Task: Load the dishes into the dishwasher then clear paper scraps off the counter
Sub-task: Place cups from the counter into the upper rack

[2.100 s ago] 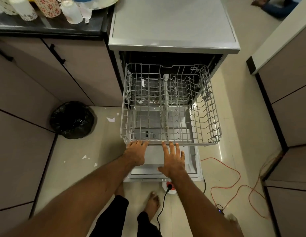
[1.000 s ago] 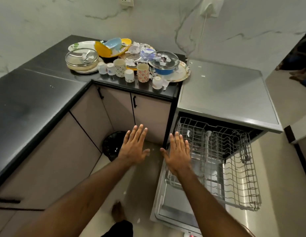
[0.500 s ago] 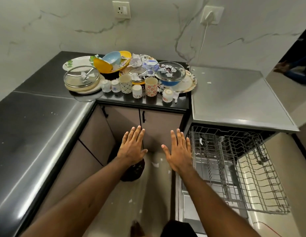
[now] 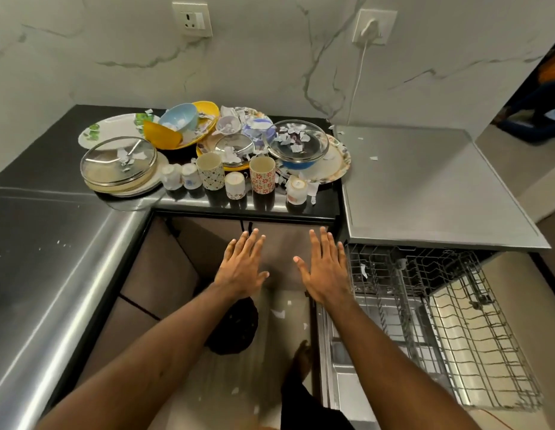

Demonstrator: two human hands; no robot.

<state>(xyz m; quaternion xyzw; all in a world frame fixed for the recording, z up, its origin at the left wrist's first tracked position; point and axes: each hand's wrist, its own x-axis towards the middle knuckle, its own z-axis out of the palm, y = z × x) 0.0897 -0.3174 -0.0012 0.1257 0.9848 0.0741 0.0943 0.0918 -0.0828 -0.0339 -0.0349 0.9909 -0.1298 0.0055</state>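
**Hands Poised, Dishes Waiting**

While both hands hover flat and empty, fingers spread, the left hand (image 4: 243,268) and right hand (image 4: 327,273) hold nothing. Ahead of them, beyond the fingertips, the dishes (image 4: 214,147) sit heaped on the glossy black counter (image 4: 47,162); the wire rack (image 4: 450,321) stands pulled out just right of the right hand, seemingly bare but for a scrap.

My read is that the reach for a first dish is in hand. Starting with the near cups (image 4: 262,174) would be wise, since they stand free; the glass lids (image 4: 118,161) and stacked plates look slick and could slide. Tipping paper scraps (image 4: 293,139) out of bowls before loading would keep them out of the rack.

Cups look ceramic and patterned; the lids are clear, domed and rimmed in metal.
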